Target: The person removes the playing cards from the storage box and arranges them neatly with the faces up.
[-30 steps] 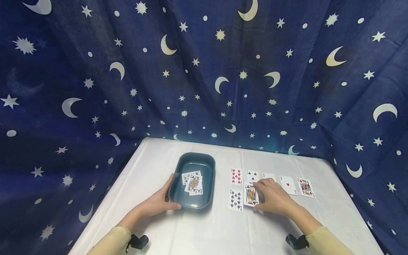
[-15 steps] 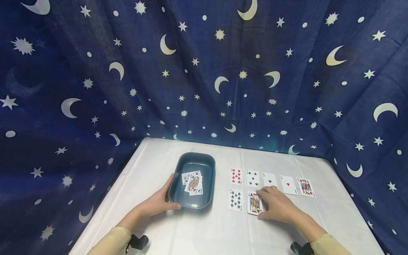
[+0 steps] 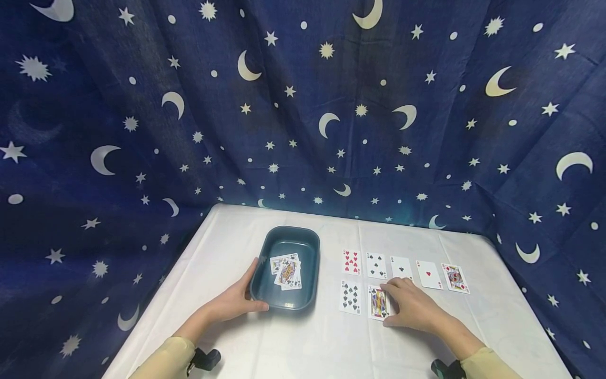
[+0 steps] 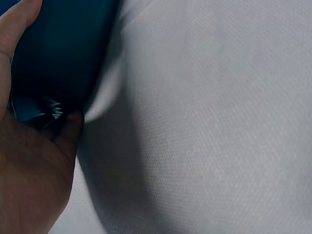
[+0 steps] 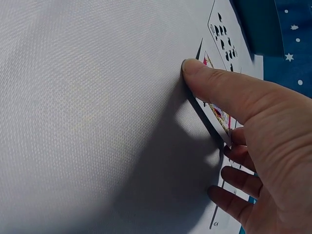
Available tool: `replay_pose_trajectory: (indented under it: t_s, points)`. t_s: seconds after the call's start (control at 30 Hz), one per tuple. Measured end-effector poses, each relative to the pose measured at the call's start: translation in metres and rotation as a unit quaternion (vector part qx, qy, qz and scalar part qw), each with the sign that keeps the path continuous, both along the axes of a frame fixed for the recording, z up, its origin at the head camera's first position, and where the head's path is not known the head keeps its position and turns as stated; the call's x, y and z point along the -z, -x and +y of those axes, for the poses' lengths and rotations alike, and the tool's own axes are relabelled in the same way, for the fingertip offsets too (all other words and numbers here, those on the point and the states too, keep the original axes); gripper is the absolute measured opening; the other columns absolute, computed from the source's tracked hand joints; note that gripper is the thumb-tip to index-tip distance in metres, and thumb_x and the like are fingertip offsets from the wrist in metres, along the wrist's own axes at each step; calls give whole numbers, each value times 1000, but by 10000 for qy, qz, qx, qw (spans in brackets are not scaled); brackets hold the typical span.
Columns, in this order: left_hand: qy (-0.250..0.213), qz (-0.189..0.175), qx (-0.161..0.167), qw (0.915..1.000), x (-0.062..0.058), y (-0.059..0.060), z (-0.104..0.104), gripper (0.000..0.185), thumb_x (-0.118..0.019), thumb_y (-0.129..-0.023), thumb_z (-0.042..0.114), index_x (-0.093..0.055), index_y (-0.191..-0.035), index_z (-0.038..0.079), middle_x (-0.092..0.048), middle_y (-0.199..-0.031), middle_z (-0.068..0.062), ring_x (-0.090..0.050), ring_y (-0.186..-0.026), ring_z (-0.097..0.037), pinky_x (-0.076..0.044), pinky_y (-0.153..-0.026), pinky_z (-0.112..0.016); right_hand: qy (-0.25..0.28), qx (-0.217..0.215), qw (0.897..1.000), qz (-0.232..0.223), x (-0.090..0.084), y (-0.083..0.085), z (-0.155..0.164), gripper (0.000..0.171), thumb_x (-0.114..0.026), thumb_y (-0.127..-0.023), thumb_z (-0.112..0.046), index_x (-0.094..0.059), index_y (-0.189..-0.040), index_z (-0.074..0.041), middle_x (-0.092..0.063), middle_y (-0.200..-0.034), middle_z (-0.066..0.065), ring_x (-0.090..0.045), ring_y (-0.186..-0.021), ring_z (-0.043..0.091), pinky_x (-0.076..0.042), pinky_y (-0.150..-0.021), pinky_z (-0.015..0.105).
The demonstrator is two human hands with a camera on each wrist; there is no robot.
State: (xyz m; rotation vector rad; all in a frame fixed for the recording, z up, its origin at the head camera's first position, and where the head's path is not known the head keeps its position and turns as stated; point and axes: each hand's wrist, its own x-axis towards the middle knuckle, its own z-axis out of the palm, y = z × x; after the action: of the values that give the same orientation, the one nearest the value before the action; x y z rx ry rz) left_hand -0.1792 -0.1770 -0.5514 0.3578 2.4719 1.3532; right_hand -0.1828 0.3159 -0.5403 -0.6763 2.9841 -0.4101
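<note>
The right hand (image 3: pixel 411 307) is pinching up the face card's (image 3: pixel 377 302) edge, while the left hand (image 3: pixel 235 301) is grasping the blue tub (image 3: pixel 310 247); the thin card could be slipping flat again.

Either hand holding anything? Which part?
Left hand grips the blue tub at its near-left corner. Right hand pinches the face card by its right edge.

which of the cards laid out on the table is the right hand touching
The face card in the near row, right of the nine of spades. The right hand lifts its edge; the other cards lie untouched.
</note>
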Motion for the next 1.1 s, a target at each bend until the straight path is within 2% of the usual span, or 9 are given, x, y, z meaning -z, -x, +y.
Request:
replay_pose_trajectory:
  t_s: [0.23, 0.73, 1.1]
  points:
    - [56, -15, 11, 10000, 0, 0, 0, 133, -89, -77, 47, 6, -166, 21, 1, -172, -2, -5, -156, -27, -15, -123, -50, 56, 98, 9999, -129, 0, 0, -1, 93, -92, -63, -57, -64, -137, -6, -61, -131, 6, -55, -123, 31, -46, -105, 54]
    - [-90, 92, 42, 9999, -5, -4, 1, 127, -89, -79, 38, 1, -166, 19, -1, -172, -5, -5, -156, -31, -16, -123, -55, 58, 197, 9996, -195, -1, -1, 0, 94, -93, -63, -56, -64, -138, -7, -60, -130, 4, -55, -119, 28, -48, -103, 52]
    - [-28, 151, 59, 9999, -3, -2, 0, 128, -89, -80, 39, 3, -166, 18, 0, -172, -5, -4, -156, -30, -14, -123, -54, 33, 251, 9994, -217, 2, 0, 1, 93, -93, -63, -55, -64, -138, -9, -59, -130, 3, -55, -119, 27, -48, -104, 51]
